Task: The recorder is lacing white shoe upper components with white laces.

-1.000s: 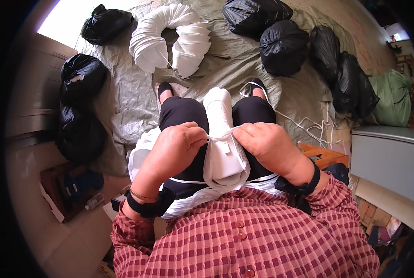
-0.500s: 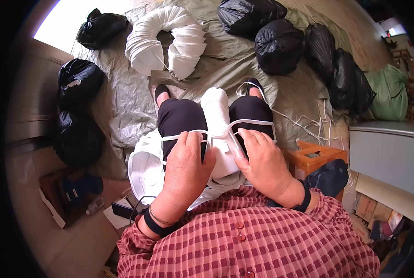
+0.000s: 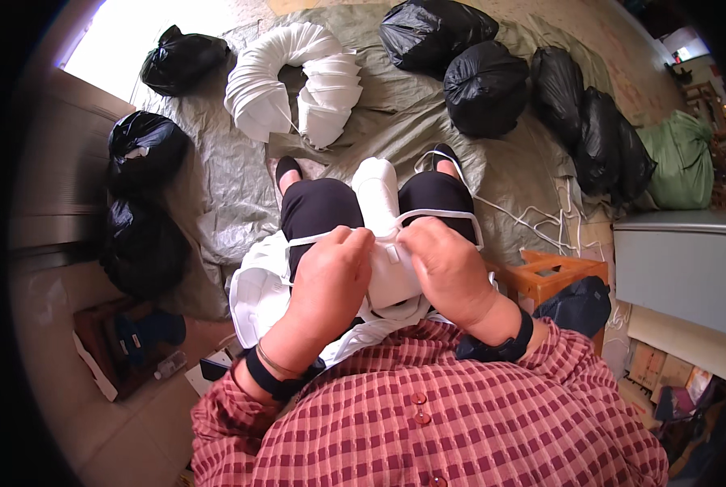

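Your left hand (image 3: 328, 280) has curled shut again, pinching the left elastic strap (image 3: 310, 239); the white face mask (image 3: 394, 272) sits on the stack in your lap; your right hand (image 3: 446, 272) has closed in too, fingers clamped on its top edge; you're working that strap attachment.

White mask stack (image 3: 391, 272), red-and-white checked shirt (image 3: 460, 414), black bags (image 3: 486, 87), grey-green tarp (image 3: 395, 122), green sack (image 3: 683, 162)

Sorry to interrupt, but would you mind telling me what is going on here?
A seated person in a red checked shirt works on white face masks in their lap. The left hand and right hand pinch the top mask of a stack resting between the knees, its elastic loops spread to each side. A long curved row of masks lies on the grey sheet, among black bags.
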Available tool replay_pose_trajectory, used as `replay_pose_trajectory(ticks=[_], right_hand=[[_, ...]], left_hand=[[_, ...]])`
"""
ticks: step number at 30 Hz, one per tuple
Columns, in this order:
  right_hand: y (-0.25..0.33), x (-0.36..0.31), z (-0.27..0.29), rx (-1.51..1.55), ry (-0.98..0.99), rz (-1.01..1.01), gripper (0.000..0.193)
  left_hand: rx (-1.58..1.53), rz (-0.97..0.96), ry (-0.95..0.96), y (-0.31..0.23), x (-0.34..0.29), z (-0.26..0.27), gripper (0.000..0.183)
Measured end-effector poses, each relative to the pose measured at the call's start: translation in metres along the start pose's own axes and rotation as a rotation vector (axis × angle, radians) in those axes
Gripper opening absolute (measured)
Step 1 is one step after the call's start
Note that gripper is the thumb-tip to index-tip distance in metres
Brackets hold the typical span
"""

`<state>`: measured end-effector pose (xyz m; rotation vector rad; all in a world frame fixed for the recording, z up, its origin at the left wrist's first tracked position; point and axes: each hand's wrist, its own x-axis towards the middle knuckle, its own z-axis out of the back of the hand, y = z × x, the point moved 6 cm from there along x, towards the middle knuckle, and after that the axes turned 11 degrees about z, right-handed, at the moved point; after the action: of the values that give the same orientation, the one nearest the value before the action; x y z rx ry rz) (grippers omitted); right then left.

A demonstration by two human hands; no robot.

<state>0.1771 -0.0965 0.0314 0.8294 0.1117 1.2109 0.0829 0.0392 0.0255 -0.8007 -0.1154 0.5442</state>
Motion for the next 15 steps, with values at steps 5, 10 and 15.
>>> replay_pose_trajectory(ticks=[5, 10, 15], right_hand=[[0.007, 0.006, -0.006, -0.289, 0.272, 0.071, 0.028], [0.005, 0.012, -0.012, -0.375, 0.285, 0.118, 0.013], [-0.006, 0.018, 0.018, 0.277, 0.103, 0.032, 0.009]], left_hand=[[0.471, -0.23, 0.285, -0.019, 0.002, -0.007, 0.027], [0.616, -0.279, 0.324, -0.023, 0.01, -0.015, 0.017], [-0.386, -0.15, 0.069, -0.018, 0.005, 0.013, 0.013]])
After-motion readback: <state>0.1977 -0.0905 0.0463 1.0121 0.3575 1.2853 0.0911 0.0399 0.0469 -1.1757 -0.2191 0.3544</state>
